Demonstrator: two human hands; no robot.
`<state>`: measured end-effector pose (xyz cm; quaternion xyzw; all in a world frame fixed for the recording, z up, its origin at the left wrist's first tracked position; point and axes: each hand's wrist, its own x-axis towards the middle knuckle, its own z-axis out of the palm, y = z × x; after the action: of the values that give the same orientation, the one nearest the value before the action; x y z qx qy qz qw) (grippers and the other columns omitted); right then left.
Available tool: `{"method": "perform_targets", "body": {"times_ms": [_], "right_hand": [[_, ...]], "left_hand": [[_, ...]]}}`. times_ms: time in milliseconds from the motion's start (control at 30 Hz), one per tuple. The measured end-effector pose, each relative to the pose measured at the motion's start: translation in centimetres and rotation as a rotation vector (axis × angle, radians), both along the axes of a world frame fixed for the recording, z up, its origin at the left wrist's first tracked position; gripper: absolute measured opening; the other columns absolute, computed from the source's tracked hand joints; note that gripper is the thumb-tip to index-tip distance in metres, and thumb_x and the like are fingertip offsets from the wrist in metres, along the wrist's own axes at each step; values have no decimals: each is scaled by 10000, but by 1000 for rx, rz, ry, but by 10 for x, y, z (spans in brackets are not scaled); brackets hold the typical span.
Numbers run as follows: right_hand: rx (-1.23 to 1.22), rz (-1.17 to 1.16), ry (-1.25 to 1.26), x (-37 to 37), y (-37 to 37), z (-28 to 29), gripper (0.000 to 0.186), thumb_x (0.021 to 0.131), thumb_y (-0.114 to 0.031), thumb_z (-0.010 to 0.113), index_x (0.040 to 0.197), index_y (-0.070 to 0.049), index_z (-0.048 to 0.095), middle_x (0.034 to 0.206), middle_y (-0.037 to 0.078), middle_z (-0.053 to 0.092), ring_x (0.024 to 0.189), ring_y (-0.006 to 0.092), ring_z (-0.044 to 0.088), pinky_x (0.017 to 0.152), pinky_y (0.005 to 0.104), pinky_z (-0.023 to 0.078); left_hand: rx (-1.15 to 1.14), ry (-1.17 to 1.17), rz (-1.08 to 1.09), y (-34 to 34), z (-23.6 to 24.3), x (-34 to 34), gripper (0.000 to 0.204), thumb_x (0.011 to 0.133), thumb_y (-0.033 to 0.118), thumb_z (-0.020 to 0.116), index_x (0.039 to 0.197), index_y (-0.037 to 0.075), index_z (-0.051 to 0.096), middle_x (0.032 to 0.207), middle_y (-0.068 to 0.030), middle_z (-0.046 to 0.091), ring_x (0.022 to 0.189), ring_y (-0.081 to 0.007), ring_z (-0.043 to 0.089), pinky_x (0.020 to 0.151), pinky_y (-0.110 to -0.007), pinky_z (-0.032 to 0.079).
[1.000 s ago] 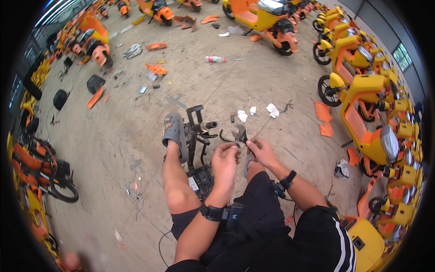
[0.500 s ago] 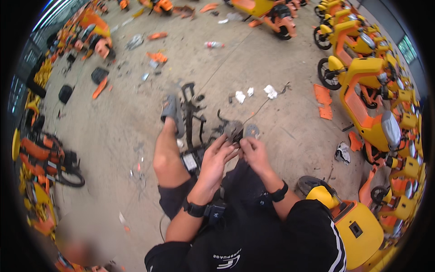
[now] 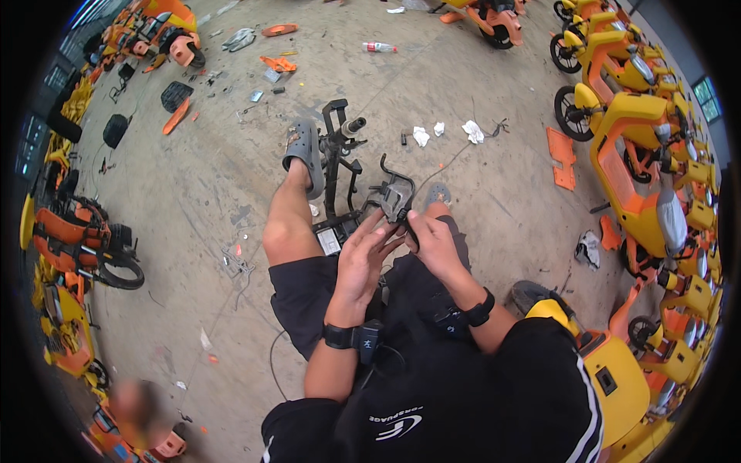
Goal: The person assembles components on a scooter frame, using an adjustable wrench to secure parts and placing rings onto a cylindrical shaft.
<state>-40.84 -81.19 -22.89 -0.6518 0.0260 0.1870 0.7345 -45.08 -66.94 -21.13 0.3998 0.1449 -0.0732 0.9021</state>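
Both hands meet over my lap at a dark grey, plate-like part (image 3: 397, 196) with black pieces at its near end. My left hand (image 3: 361, 258) has its fingers bent against the part's near left side. At the near right side, my right hand (image 3: 434, 245) pinches a small black piece (image 3: 403, 217) between thumb and fingers; its exact kind is unclear. Just beyond the part rises a bent black tube (image 3: 384, 164). A black scooter frame (image 3: 332, 158) lies between my legs. Whether the grey part is joined to it cannot be made out.
Yellow and orange scooters (image 3: 629, 154) line the right side; one yellow scooter (image 3: 614, 378) stands close by my right elbow. Dismantled scooters (image 3: 77, 258) sit at the left. White crumpled papers (image 3: 473, 132), a bottle (image 3: 380, 47) and orange panels (image 3: 561, 158) lie on the floor.
The view has shifted, so the floor items sit higher in it. The grey part now shows more of its flat face. Both hands stay together at its near end.
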Motion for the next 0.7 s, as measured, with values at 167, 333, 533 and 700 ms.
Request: {"method": "perform_targets", "body": {"times_ms": [167, 333, 533, 700], "right_hand": [[-200, 111, -133, -3, 5, -15, 468, 973, -376, 518, 720, 8, 600, 565, -7, 469, 554, 62, 449, 501, 250, 356], [-74, 62, -1, -8, 2, -6, 459, 966, -346, 540, 710, 32, 587, 576, 3, 508, 552, 58, 440, 501, 248, 356], [-86, 60, -59, -6, -2, -19, 461, 967, -328, 544, 675, 28, 579, 572, 4, 502, 546, 61, 443, 505, 257, 363], [-124, 76, -49, 0, 1, -22, 419, 962, -279, 562, 658, 9, 568, 582, 7, 527, 543, 51, 432, 515, 240, 356]], "left_hand": [[-23, -35, 2, 4, -12, -4, 489, 939, 169, 474, 1380, -29, 397, 1267, -165, 550, 1155, -274, 543, 1001, -414, 415], [-235, 42, 42, 3, -16, 0, 508, 961, 258, 461, 1377, -23, 379, 1329, -177, 498, 1229, -283, 483, 1061, -415, 368], [-274, 86, 62, -2, -22, 0, 537, 982, 335, 428, 1364, -38, 367, 1372, -189, 444, 1279, -289, 423, 1100, -413, 325], [-329, 132, 145, 2, -28, 4, 651, 984, 397, 426, 1396, -87, 284, 1425, -215, 374, 1337, -299, 350, 1129, -401, 283]]}}
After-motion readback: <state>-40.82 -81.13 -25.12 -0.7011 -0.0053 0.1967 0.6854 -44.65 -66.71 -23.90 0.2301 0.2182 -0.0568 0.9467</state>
